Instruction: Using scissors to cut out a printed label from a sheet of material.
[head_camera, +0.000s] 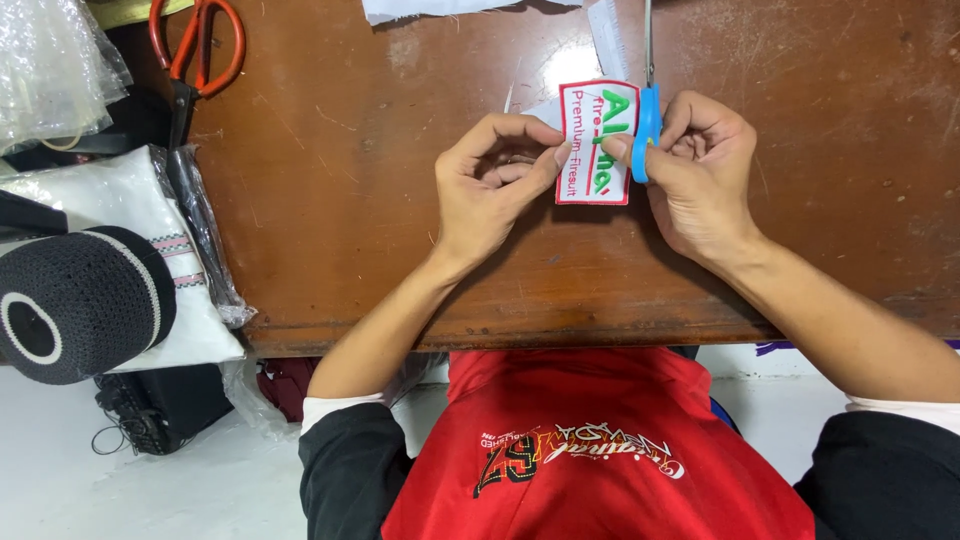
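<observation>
Left hand (487, 190) pinching the left edge of a white embroidered patch (596, 142) with a red border, thumb and forefinger closed on it, remaining fingers curled beneath. Right hand (700, 170) closed through the blue handles of small scissors (647, 118), forefinger pressed onto the patch's right side, blades running up toward the far edge of the surface (330, 200) and out of view. Patch held just above the brown wood, near the far edge and a little right of the middle, touching both hands and the scissor handle.

Likely trouble from here: blades so close to the red border could bite into the stitching if the pinch slips or the patch twists; a left fingertip resting near the cutting line could get nicked; a narrow two-finger grip could let the patch pivot and leave a crooked trim. Exact blade opening not visible, so how near the cut is cannot be told.

Further out: white scraps (440, 8) lying at the far edge, another pale strip beside the blades. Large orange-handled scissors (190, 60) lying near the far left corner, well apart from both hands. Off the left edge, folded white cloth in clear plastic (130, 250), with a black knitted cap (80, 300) resting on it, and bubble wrap (50, 60) beyond.
</observation>
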